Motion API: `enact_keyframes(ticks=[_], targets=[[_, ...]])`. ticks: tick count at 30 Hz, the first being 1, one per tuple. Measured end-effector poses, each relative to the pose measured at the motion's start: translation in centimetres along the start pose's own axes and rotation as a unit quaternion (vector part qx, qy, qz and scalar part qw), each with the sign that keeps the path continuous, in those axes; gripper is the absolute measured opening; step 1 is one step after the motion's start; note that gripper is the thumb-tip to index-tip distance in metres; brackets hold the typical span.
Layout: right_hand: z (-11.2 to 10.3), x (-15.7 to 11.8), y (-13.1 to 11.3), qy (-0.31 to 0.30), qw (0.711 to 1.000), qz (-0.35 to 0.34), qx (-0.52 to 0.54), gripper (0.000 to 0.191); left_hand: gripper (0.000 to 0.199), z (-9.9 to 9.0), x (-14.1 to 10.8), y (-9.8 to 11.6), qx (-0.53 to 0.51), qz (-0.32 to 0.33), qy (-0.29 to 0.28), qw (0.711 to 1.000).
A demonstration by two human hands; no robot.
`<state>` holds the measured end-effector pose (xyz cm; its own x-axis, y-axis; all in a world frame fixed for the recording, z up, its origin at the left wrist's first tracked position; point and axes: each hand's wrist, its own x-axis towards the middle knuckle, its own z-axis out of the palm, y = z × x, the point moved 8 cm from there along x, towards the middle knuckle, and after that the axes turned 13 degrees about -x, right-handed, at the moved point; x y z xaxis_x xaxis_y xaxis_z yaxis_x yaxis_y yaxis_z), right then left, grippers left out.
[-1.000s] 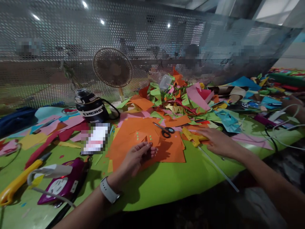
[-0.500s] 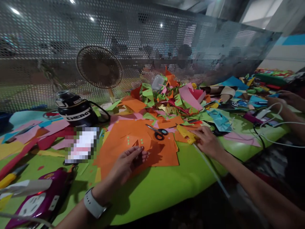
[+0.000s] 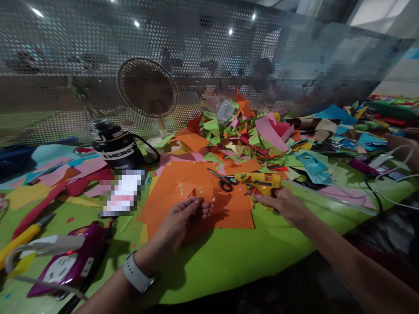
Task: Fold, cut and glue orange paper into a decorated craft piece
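Note:
My left hand, wearing a white-banded watch, is closed in a pinch at the edge of a small orange paper piece dotted with green squares. Under it lie larger orange sheets. My right hand is wrapped round the handle of a yellow glue gun, its nozzle pointing left and a small light glowing on its side. Just left of the nozzle, dark-handled scissors rest on the orange sheets.
Paper scraps are heaped at the back. A black bottle and a fan stand behind a phone. At left lie a purple power strip and a yellow-handled tool. Another person's hand shows at right.
My right hand has lifted the glue gun and turned it so the nozzle points left instead of away. My left hand stays at the orange paper piece. The view has shifted slightly.

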<state>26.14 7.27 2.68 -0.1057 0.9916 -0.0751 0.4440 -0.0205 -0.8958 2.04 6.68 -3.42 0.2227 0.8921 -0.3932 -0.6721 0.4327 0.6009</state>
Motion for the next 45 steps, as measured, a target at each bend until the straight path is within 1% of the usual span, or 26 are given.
enact_keyframes(ticks=[5,7,10,13,15,18,21,25,30,39,45], targets=[[2.8,0.2,1.1,-0.034,0.997,0.046,0.059,0.049,0.01,0.0,0.2,0.0,0.003,0.003,-0.015,1.0],[3.8,0.3,1.2,-0.054,0.995,0.052,0.065,0.051,0.009,0.1,0.2,-0.1,0.005,0.001,-0.027,1.0],[5.2,0.6,0.8,-0.102,0.993,0.049,0.02,0.051,0.007,0.1,0.2,-0.1,-0.006,0.0,-0.032,0.999],[6.2,0.8,0.2,-0.131,0.99,0.039,-0.046,0.052,0.005,-0.1,0.3,-0.2,-0.002,-0.003,-0.012,1.0],[6.4,1.0,0.2,-0.127,0.988,0.041,-0.074,0.051,0.006,-0.2,0.3,-0.3,0.004,-0.007,-0.004,1.0],[6.7,1.0,0.2,-0.12,0.987,0.039,-0.096,0.05,0.006,0.1,0.3,-0.4,-0.002,-0.012,-0.021,1.0],[6.9,0.9,-0.2,-0.12,0.987,0.015,-0.11,0.05,0.005,0.2,0.4,-0.6,-0.009,-0.017,-0.034,0.999],[6.8,1.0,-0.8,-0.108,0.986,-0.009,-0.125,0.049,0.006,-0.1,0.5,-0.7,-0.007,-0.014,-0.032,0.999],[6.7,1.0,-0.9,-0.102,0.987,-0.01,-0.126,0.047,0.006,0.0,0.5,-0.8,-0.009,-0.016,-0.024,1.0],[6.8,1.2,-0.5,-0.101,0.987,-0.002,-0.123,0.05,0.009,0.2,0.4,-0.7,0.008,-0.01,-0.034,0.999],[6.7,1.2,-0.4,-0.093,0.987,-0.008,-0.134,0.046,0.008,0.2,0.3,-0.7,0.016,-0.013,-0.033,0.999]])
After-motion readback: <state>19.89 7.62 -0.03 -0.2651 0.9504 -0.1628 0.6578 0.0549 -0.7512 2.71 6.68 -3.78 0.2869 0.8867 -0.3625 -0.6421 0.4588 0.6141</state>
